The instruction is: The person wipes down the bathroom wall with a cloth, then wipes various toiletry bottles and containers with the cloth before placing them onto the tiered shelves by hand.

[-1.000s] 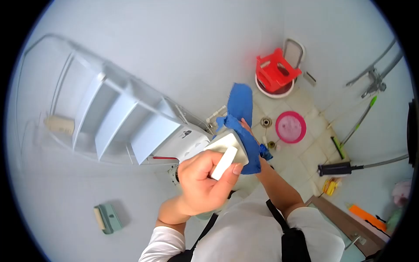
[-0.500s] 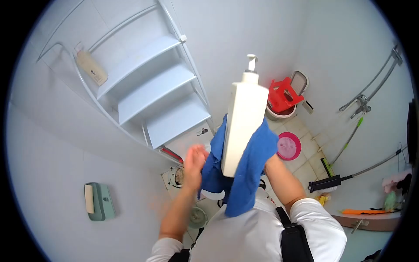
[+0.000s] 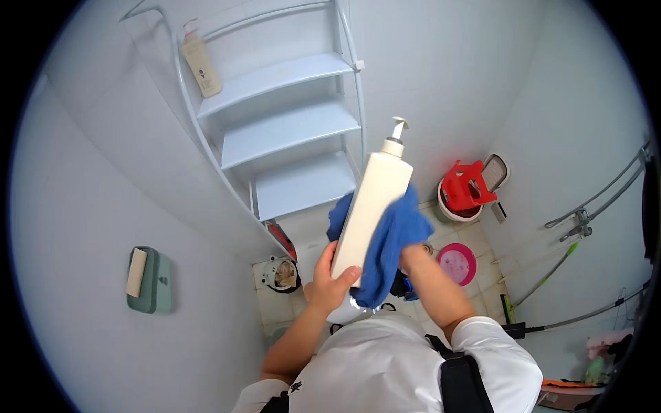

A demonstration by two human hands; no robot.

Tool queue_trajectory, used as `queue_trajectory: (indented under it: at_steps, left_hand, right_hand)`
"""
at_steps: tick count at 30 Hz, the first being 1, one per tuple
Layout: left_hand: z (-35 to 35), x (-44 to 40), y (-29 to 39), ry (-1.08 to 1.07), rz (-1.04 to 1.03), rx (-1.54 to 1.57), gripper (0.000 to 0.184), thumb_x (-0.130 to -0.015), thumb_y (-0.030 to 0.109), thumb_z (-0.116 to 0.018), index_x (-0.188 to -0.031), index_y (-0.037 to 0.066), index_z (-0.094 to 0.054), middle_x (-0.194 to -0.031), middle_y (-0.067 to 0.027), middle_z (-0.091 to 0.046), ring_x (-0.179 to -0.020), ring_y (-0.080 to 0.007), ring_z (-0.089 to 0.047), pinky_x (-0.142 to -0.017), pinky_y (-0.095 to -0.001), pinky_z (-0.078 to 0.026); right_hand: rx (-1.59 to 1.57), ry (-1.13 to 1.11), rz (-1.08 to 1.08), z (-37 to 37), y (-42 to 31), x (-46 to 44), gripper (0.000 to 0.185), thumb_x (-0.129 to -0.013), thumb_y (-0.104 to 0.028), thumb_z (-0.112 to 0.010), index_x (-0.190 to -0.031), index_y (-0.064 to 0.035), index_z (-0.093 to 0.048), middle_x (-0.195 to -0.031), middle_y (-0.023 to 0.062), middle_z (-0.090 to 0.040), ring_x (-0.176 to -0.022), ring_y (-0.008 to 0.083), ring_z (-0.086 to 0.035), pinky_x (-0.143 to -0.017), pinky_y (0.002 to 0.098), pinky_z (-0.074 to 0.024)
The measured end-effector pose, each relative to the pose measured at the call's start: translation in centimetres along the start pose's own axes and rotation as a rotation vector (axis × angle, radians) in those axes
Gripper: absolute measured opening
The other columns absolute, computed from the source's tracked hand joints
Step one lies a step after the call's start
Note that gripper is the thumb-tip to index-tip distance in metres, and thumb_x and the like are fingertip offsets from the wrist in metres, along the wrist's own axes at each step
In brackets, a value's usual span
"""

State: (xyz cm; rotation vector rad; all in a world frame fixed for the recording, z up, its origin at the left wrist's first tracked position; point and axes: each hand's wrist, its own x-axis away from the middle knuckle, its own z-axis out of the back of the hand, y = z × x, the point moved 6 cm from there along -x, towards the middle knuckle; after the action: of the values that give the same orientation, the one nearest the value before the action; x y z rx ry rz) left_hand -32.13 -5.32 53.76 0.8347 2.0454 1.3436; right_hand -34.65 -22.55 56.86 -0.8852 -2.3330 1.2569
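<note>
A cream pump bottle is held up in front of me, tilted with its pump head to the upper right. My left hand grips it near the bottom, with the thumb across the face. A blue cloth hangs along the bottle's right side, and part of it shows behind the left side. My right hand holds the cloth against the bottle; its fingers are hidden in the folds.
A pale blue corner shelf with a second pump bottle stands ahead to the left. A red stool sits in a bucket on the right, near a pink basin. A green soap box hangs on the left wall.
My left hand, free beside the cloth before, has closed on the bottle's lower end. The bottle tilts more to the right. The cloth has shifted up and right along it, and the view has turned.
</note>
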Motion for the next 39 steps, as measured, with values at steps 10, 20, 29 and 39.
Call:
queue_trajectory:
  at_steps: [10,20,29,39]
  left_hand:
    - [-2.5,-5.2,2.4,0.293,-0.217,-0.585,0.068,-0.075,0.013,-0.076,-0.132,-0.003,-0.042,-0.118,-0.0175,-0.055,-0.106,-0.0251,-0.056,-0.093,-0.0365,-0.045]
    - [-4.8,-4.5,2.5,0.352,-0.560,-1.076,0.075,-0.068,0.015,-0.079,-0.130,-0.004,-0.042,-0.110,-0.0171,-0.049,-0.100,-0.0306,-0.051,-0.087,-0.0403,-0.043]
    - [-3.0,-3.5,-2.3,0.181,-0.165,0.007,0.074,-0.074,0.009,-0.075,-0.138,-0.002,-0.039,-0.126,-0.0152,-0.051,-0.116,-0.0264,-0.053,-0.096,-0.0347,-0.045]
    - [-2.9,-1.7,0.6,0.285,-0.506,-1.093,0.076,-0.064,0.004,-0.076,-0.131,-0.004,-0.041,-0.117,-0.0148,-0.053,-0.112,-0.0326,-0.050,-0.095,-0.0430,-0.042]
  right_hand:
    - [0.066,-0.056,0.088,0.8,-0.2,-0.7,0.042,-0.090,-0.024,-0.065,-0.125,-0.0052,-0.053,-0.123,0.0101,-0.058,-0.111,0.0227,-0.058,-0.095,0.0390,-0.0482]
    - [0.239,0.178,0.353,2.0,-0.3,-1.3,0.031,-0.096,-0.021,-0.058,-0.121,-0.0044,-0.053,-0.108,0.0095,-0.061,-0.099,0.0184,-0.061,-0.085,0.0327,-0.0518]
    - [-0.077,-0.074,0.044,3.8,-2.6,-6.6,0.037,-0.098,-0.034,-0.051,-0.122,-0.0053,-0.054,-0.105,0.0135,-0.065,-0.092,0.0209,-0.067,-0.080,0.0370,-0.0572]
    - [0.134,-0.109,-0.070,3.6,-8.1,-7.1,0.026,-0.094,-0.025,-0.061,-0.110,-0.0050,-0.060,-0.097,0.0071,-0.065,-0.080,0.0158,-0.066,-0.069,0.0305,-0.0561]
